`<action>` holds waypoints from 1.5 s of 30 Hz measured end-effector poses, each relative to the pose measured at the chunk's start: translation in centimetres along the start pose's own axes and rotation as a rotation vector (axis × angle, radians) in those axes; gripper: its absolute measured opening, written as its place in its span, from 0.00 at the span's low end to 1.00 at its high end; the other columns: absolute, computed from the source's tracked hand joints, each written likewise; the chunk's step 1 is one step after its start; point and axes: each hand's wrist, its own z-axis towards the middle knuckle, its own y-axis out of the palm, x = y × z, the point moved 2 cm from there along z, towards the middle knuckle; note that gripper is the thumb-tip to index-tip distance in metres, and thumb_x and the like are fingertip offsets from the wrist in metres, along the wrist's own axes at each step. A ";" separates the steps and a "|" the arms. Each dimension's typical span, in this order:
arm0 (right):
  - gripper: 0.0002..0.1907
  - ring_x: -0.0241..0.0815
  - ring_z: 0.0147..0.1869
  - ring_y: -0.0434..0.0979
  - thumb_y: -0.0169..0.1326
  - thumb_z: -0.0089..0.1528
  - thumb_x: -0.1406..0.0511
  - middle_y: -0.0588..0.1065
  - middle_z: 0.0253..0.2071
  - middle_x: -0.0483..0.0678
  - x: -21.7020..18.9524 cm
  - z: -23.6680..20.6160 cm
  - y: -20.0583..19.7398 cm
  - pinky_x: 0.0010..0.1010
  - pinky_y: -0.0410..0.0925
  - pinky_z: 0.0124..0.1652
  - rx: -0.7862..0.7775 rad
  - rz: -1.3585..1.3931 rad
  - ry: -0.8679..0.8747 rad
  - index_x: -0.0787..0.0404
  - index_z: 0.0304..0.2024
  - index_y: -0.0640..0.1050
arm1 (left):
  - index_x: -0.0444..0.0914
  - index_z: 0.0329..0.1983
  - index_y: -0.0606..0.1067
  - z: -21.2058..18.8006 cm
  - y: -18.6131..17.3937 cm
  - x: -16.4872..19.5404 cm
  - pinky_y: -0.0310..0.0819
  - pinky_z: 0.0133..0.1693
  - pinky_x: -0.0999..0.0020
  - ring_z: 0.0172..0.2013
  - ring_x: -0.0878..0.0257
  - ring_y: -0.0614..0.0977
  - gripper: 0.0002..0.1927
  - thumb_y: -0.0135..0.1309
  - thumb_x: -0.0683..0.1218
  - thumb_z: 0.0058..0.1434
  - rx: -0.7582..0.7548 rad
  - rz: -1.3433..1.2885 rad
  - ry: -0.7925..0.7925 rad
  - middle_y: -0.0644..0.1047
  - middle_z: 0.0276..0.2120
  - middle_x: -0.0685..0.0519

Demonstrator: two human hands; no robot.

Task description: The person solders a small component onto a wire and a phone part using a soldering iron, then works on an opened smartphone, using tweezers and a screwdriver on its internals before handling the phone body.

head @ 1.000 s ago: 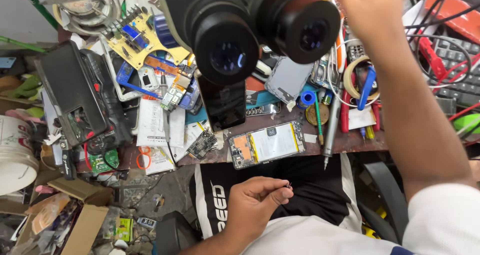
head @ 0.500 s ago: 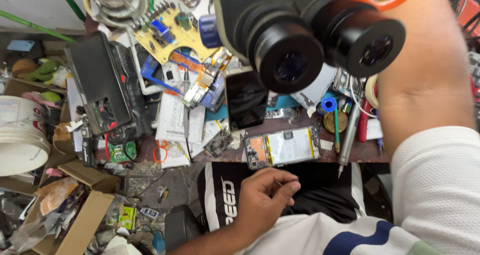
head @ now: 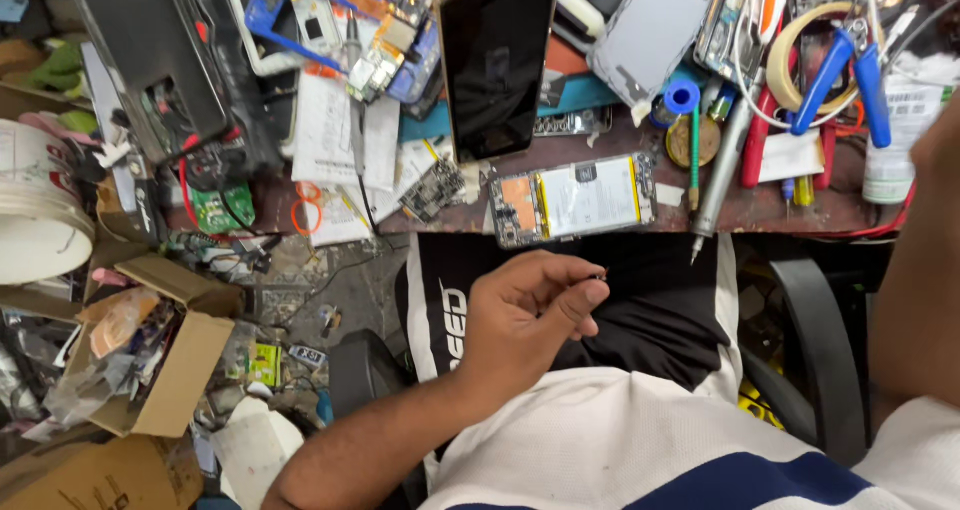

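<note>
You're pinching tiny part (head: 600, 274) between left hand (head: 530, 315) thumb and forefinger, holding it over lap, just below desk edge (head: 800, 220); part too small to identify. Opened phone (head: 572, 199) lying on desk just above hand, screen (head: 497, 65) beyond it. Right hand out of frame, only arm (head: 920, 300) showing, grip unknowable

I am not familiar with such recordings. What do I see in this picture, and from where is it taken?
A camera on a person's head looks down at their lap and a crowded workbench. The left hand is raised over the lap, pinching a very small part, too tiny to identify. Only the right forearm shows at the right edge; its hand is out of view. On the bench lie an opened phone showing its insides, a dark phone screen, a pen-shaped tool, blue-handled pliers and small circuit boards.
</note>
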 end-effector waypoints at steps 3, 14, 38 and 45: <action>0.13 0.52 0.52 0.81 0.57 0.71 0.65 0.79 0.48 0.56 1.1 -8.0 -3.2 0.43 0.74 0.56 0.025 0.302 0.082 0.62 0.57 0.78 | 0.31 0.47 0.78 0.0 0.0 -0.8 0.78 0.33 0.75 0.31 0.69 0.83 0.11 0.60 0.44 0.68 -0.015 0.030 0.009 0.81 0.33 0.51; 0.11 0.53 0.57 0.82 0.56 0.74 0.71 0.81 0.49 0.58 6.3 -16.6 -8.3 0.44 0.76 0.59 0.004 0.835 0.305 0.63 0.59 0.78 | 0.31 0.45 0.79 4.7 10.9 -5.8 0.76 0.42 0.74 0.38 0.67 0.81 0.08 0.59 0.43 0.72 -0.078 -0.121 0.163 0.81 0.41 0.49; 0.06 0.58 0.49 0.84 0.57 0.67 0.72 0.82 0.33 0.58 8.7 -16.9 -10.5 0.48 0.75 0.59 -0.057 0.952 0.494 0.63 0.46 0.80 | 0.35 0.47 0.80 10.5 10.8 -7.9 0.77 0.47 0.73 0.44 0.64 0.85 0.07 0.62 0.43 0.70 -0.241 0.002 0.358 0.83 0.47 0.47; 0.06 0.53 0.45 0.84 0.58 0.66 0.71 0.81 0.31 0.56 8.6 -16.7 -10.3 0.45 0.76 0.57 -0.084 0.914 0.535 0.61 0.45 0.79 | 0.35 0.44 0.80 10.6 10.2 -8.3 0.77 0.46 0.74 0.42 0.64 0.83 0.07 0.63 0.44 0.70 -0.229 0.011 0.332 0.83 0.46 0.47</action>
